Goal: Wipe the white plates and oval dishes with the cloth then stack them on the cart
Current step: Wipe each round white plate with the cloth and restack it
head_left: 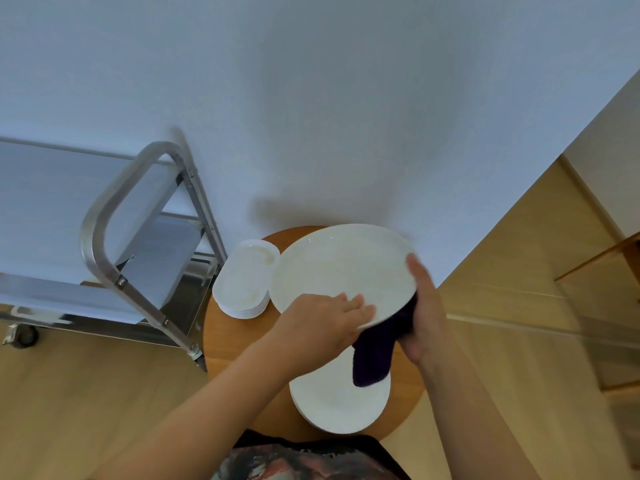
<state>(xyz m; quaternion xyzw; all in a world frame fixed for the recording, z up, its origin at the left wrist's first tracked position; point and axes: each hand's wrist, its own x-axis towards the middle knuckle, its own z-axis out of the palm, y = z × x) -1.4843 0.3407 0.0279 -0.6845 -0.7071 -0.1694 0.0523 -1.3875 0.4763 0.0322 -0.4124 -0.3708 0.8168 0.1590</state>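
A large round white plate (341,268) is held tilted above the round wooden table (235,344). My left hand (323,322) grips its near rim. My right hand (424,313) holds the plate's right edge, thumb on the rim, with a dark purple cloth (375,351) pressed under the plate and hanging down. Below them a stack of round white plates (337,401) rests on the table's near side. A stack of oval white dishes (244,280) sits on the table's left side. The metal cart (104,216) stands to the left.
The cart has a tubular handle (114,206) near the table and flat grey shelves with nothing on them that I can see. A white wall rises behind the table. Wooden flooring lies around it, and a wooden cabinet (595,306) stands to the right.
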